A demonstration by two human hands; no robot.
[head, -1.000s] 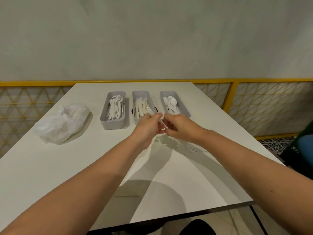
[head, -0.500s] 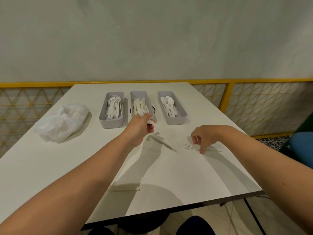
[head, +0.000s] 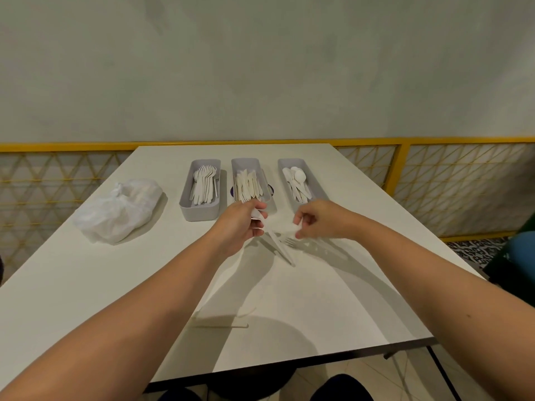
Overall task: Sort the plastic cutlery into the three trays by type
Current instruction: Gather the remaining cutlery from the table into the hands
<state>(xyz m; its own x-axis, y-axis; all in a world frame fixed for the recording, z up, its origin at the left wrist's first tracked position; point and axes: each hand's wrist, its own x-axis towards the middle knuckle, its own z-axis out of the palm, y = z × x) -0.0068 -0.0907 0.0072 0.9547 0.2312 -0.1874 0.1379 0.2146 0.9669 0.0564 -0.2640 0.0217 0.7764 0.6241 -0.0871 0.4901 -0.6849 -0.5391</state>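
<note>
Head: left hand (head: 243, 227), right hand (head: 321, 219) pinch white cutlery piece (head: 276, 225).

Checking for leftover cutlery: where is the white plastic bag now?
In the head view, the white plastic bag lies on the left side of the table, just left of the left tray, not touching it.

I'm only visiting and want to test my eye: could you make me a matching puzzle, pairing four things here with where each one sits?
Things:
1. plastic bag
2. spoons
3. loose fork
4. yellow rail

Places:
A. in the right tray
B. beyond the far edge of the table
C. on the table, left of the three trays
D. on the table, nearer than the trays

Pairs: 1-C, 2-A, 3-D, 4-B
</note>
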